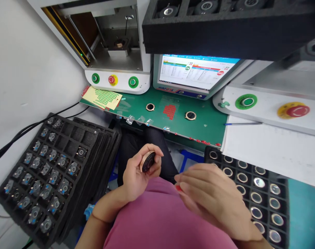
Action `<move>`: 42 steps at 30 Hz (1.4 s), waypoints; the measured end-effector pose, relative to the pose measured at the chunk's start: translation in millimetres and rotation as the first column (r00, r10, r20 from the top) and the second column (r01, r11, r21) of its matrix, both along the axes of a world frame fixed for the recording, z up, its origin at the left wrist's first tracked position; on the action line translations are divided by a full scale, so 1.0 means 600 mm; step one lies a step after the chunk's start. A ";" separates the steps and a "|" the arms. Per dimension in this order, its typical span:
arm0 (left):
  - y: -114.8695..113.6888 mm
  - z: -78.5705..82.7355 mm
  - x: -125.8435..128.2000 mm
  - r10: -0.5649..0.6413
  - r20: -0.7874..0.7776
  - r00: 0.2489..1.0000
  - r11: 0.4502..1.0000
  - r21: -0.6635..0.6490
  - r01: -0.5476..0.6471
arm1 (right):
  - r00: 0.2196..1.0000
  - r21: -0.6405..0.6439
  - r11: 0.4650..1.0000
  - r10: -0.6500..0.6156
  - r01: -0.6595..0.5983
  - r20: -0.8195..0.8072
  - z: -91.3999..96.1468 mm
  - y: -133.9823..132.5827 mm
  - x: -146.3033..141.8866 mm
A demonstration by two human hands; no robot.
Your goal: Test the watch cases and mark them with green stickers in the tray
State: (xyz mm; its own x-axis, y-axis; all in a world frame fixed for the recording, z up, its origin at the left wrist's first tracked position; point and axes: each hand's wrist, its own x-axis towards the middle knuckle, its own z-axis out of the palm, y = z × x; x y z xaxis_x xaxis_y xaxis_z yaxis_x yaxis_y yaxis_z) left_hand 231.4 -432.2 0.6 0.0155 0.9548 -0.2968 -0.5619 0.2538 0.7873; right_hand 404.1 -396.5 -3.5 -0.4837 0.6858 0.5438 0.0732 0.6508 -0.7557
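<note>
Gold-and-black round case (148,162) sits gripped in left hand (135,174); right hand (211,197), fingers bunched, holds small red piece (178,188); steady rim support advised.

bright, even light | right grip (209,193) motion-blurred | screen (198,74) glowing | edges stretched

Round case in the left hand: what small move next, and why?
Probably ease the right hand over to the round case: the left hand holds the case with its dark face exposed, and the right hand, apart from it, seems to pinch a small red piece.
</note>
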 end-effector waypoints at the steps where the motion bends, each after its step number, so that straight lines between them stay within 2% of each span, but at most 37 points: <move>1: 0.003 0.002 0.002 0.013 0.006 1.000 1.000 0.000 -0.013 | 0.997 -0.030 0.999 0.025 -0.028 -0.075 -0.001 0.001 -0.010; 3: 0.005 0.004 0.007 0.046 -0.028 0.999 0.999 0.029 -0.045 | 0.971 -0.205 0.977 0.000 -0.050 -0.238 -0.003 -0.001 -0.034; 5: 0.005 0.006 0.012 0.069 -0.104 0.992 0.996 0.062 -0.063 | 0.943 -0.452 0.889 -0.088 -0.071 -0.321 -0.004 -0.004 -0.055; 7: 0.003 0.009 0.015 0.072 -0.201 0.977 0.995 0.088 -0.055 | 0.930 -0.589 0.798 -0.109 -0.129 -0.352 -0.001 -0.007 -0.069; 11: 0.001 0.014 0.016 0.079 -0.359 0.930 0.990 0.139 -0.030 | 0.926 -0.653 0.731 -0.075 -0.201 -0.369 0.006 -0.006 -0.076; 16: 0.001 0.018 0.016 0.092 -0.416 0.905 0.973 0.232 0.008 | 0.916 -0.724 0.641 -0.080 -0.255 -0.393 0.002 -0.008 -0.070; 22: 0.002 0.013 0.019 0.120 -0.418 0.900 0.945 0.326 0.026 | 0.903 -0.830 0.432 -0.076 -0.351 -0.422 -0.008 -0.010 -0.066; 26: 0.004 0.008 0.021 0.135 -0.373 0.918 0.939 0.345 0.003 | 0.890 -0.852 0.331 -0.071 -0.404 -0.450 -0.011 -0.007 -0.066; 33: 0.009 0.005 0.022 0.167 -0.369 0.914 0.929 0.370 -0.020 | 0.883 -0.852 0.327 -0.093 -0.409 -0.460 -0.008 -0.007 -0.066; 39: 0.007 0.004 0.020 0.186 -0.399 0.898 0.900 0.435 0.006 | 0.886 -0.839 0.375 -0.087 -0.394 -0.455 -0.004 -0.010 -0.069; 42: 0.005 0.002 0.018 0.196 -0.426 0.883 0.896 0.445 0.016 | 0.889 -0.846 0.374 -0.104 -0.381 -0.446 -0.003 -0.010 -0.072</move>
State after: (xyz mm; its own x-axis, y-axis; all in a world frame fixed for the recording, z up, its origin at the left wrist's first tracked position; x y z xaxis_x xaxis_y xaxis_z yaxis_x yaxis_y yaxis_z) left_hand 242.4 -429.3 1.6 -0.1103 0.9767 0.1840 -0.1239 -0.1972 0.9725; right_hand 361.0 -402.7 -5.5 -0.5527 0.8078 -0.2052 -0.3752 -0.4610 -0.8042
